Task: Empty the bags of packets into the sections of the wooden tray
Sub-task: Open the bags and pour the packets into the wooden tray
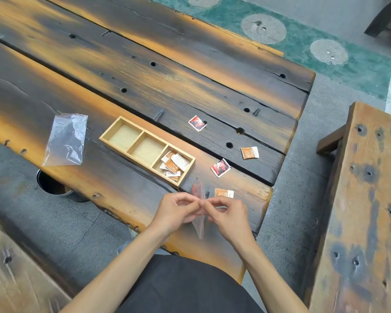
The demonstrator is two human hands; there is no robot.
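A light wooden tray [104, 137] with three sections lies on the dark plank table. Its right section holds several orange and white packets [173, 164]; the left and middle sections are bare. My left hand [177, 211] and my right hand [227, 214] both pinch the top edge of a clear plastic bag [199, 224], seen edge-on, near the table's front edge. Two red packets [197, 123] [221, 167] and two orange packets [250, 152] [224, 192] lie loose on the table to the right of the tray. Another clear bag [66, 140] lies flat left of the tray.
A dark round bin [52, 185] stands on the floor under the table's front edge at the left. A wooden bench [366, 199] runs along the right side. The table's right end [291, 141] is close to the loose packets.
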